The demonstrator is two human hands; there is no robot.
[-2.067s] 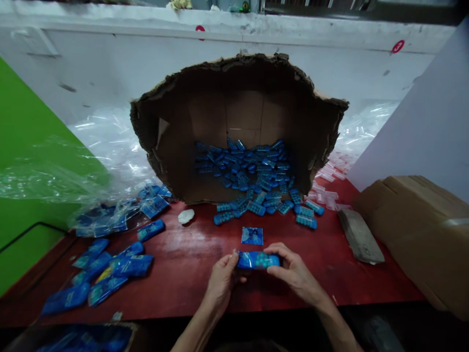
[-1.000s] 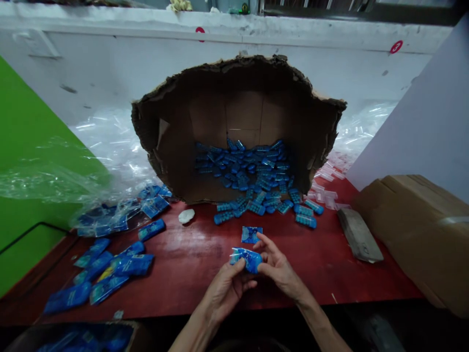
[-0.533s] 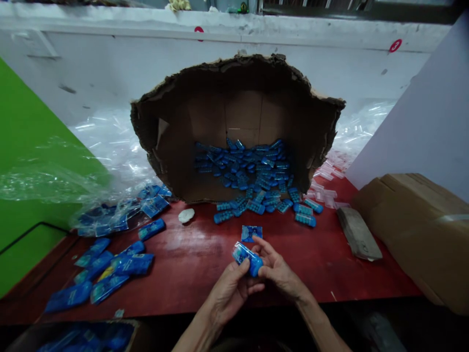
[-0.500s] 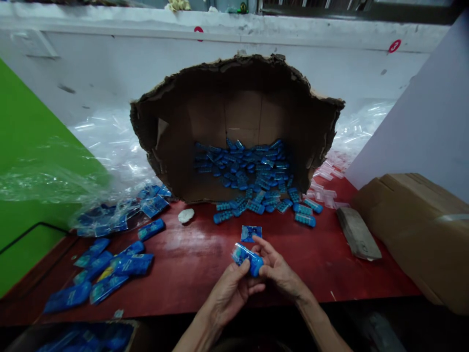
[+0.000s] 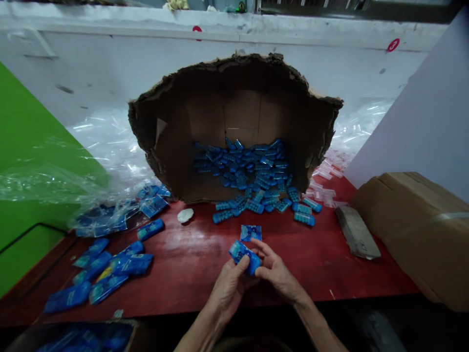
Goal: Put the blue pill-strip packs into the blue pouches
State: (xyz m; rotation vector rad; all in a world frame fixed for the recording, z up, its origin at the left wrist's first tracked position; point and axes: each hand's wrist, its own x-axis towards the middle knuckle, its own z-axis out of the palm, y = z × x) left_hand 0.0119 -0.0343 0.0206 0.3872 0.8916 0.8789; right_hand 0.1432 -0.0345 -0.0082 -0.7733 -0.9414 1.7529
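Blue packet (image 5: pixel 238 250) sits tilted between both hands above the tabletop (image 5: pixel 176 278); left hand (image 5: pixel 227 288) clasps it under the thumb, right hand (image 5: pixel 281 277) fingers its near end; probably light, slick outside, firmer within, best held by its long edges; beyond lies a flat blue square (image 5: pixel 251 231).
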